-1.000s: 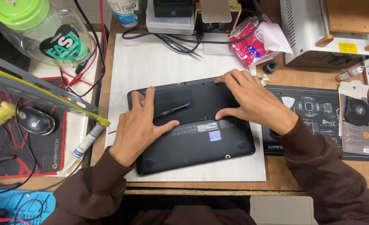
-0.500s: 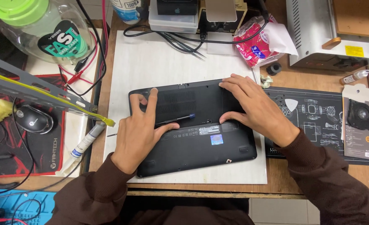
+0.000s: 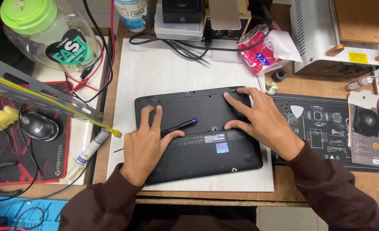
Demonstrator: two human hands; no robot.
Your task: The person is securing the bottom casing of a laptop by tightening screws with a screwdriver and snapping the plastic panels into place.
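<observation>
Fingers (image 3: 157, 116) spread on matte black laptop base (image 3: 198, 141), slim pen (image 3: 178, 126) underhand

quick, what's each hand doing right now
Left hand: fingers flat on the black laptop, screwdriver pinned under the thumb.
Right hand: open, pressing the laptop, holding nothing.
</observation>
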